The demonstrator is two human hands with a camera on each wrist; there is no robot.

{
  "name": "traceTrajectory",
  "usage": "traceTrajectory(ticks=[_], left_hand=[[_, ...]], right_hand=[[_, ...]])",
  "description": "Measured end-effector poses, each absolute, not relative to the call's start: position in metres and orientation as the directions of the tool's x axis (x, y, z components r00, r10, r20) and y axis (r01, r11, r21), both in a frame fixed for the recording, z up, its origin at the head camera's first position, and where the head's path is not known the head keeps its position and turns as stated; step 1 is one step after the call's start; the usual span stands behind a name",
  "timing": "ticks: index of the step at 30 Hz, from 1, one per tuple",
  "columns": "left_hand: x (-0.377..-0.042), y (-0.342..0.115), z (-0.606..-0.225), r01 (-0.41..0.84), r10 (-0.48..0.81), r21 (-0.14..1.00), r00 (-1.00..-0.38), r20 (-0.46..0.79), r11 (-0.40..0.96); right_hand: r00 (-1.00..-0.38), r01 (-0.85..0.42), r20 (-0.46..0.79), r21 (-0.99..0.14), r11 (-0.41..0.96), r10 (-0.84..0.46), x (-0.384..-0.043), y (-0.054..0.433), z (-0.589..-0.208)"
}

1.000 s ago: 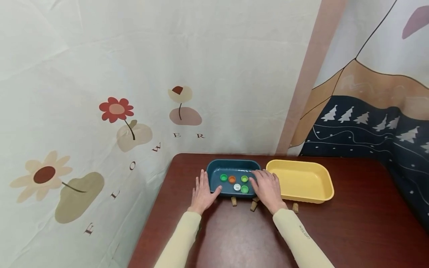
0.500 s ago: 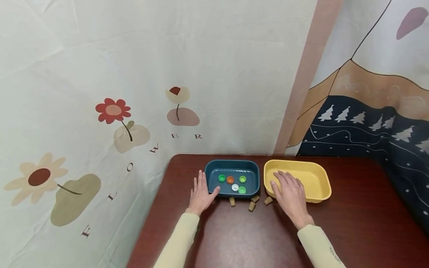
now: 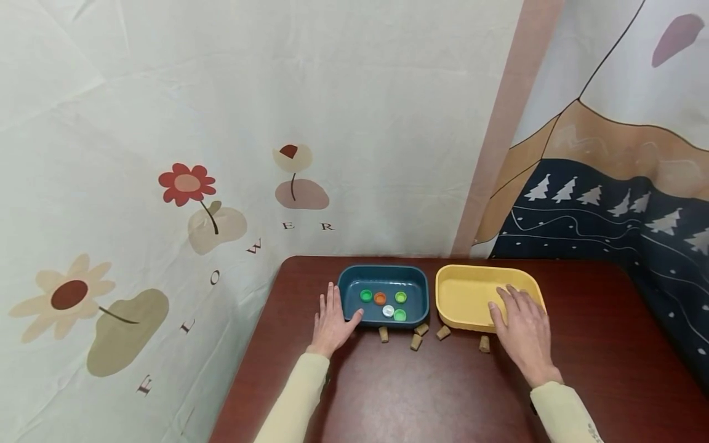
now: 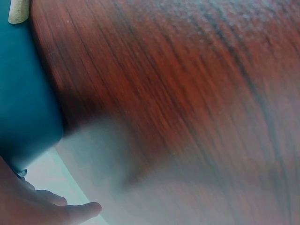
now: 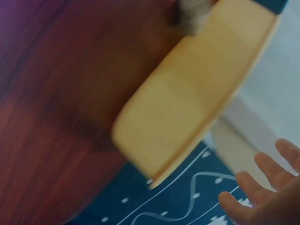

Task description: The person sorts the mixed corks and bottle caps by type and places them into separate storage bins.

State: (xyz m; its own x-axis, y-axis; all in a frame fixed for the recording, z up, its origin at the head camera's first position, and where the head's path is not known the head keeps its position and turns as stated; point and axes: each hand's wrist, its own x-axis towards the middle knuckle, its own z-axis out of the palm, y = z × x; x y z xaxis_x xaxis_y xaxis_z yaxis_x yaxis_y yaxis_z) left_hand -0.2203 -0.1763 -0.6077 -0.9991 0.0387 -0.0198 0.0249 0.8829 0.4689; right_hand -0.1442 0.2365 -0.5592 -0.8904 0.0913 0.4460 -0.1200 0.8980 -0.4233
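Observation:
My left hand (image 3: pixel 332 323) lies along the left side of a dark blue tray (image 3: pixel 383 270), its fingers straight and its thumb over the front corner. Inside that tray are bottle caps: an orange cap (image 3: pixel 380 298), a white cap (image 3: pixel 388 311) and several green ones, such as the green cap (image 3: pixel 366 296). My right hand (image 3: pixel 523 335) is over the front right part of a yellow tray (image 3: pixel 465 295), fingers spread and holding nothing. Whether it touches the rim I cannot tell. Several corks lie along the trays' front edges, among them a cork (image 3: pixel 484 344) left of my right hand.
Both trays stand side by side near the back edge of the dark red wooden table (image 3: pixel 399 394). Behind it hangs a pale printed cloth (image 3: pixel 388 154), with a dark tree-patterned part at the right.
My right hand has moved right, from the blue tray's right side across to the yellow tray's right part, uncovering corks in front. My left hand stays in place. The caps keep their arrangement.

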Motion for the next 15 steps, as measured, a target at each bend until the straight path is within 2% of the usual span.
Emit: traceTrajectory(ticks=[5, 10, 15], left_hand=[[-0.219, -0.177, -0.606, 0.025, 0.037, 0.458, -0.999, -0.017, 0.888], [-0.218, -0.177, -0.604, 0.029, 0.036, 0.453, -0.999, -0.006, 0.891], [-0.221, -0.175, -0.603, 0.027, 0.034, 0.453, -0.999, -0.007, 0.891]], right_hand=[[-0.93, 0.009, 0.331, -0.414, 0.91, 0.159, -0.146, 0.272, -0.569], [-0.962, 0.152, 0.141, -0.427, 0.891, 0.232, -0.149, 0.301, -0.583], [-0.972, 0.207, 0.007, -0.449, 0.869, 0.235, -0.15, 0.311, -0.593]])
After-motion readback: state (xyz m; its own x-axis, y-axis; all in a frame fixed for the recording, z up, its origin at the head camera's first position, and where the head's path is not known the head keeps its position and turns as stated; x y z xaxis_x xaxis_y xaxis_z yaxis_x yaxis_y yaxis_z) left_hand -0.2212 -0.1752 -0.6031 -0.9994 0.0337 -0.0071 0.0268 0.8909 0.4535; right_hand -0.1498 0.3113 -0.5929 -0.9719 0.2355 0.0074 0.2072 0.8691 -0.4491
